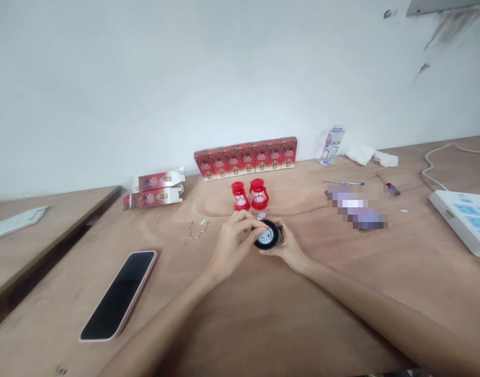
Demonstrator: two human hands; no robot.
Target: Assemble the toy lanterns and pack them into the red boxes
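On the brown wooden counter [302, 319]: A person applies two bare hands to a black round object with a silver-white disc in its upward-facing side [267, 235].

Black round object: Held between the hands, nearer the wearer than two small red plastic lanterns with clear middles [259, 196]; whether its underside touches the counter cannot be told.

Right hand [289, 250]: Its fingers grasp the object around the side, next to a small black projection at the rim.

Left hand [233, 235]: Arched over the opposite side, fingertips at the disc; whether they pinch, press or merely touch cannot be told.

Step in hand: By appearance, fine fingertip work at the disc, with the right hand acting as the clamp.

Next move: Probably calls for a firm right-hand hold, the disc level and facing up, and light, exact pressure from the left; a slip could tip the object.

Lanterns: Both stand upright side by side beyond the hands, untouched.

Wire: A thin bent metal wire [195, 237] lies to the left of the left hand.

Boxes: Seven red printed cardboard boxes [247, 159] stand in a row behind the lanterns; two red-and-white cardboard cartons [155, 181] lie farther left.

Phone: A black-screened phone with a pink edge [118, 296] lies at near left.
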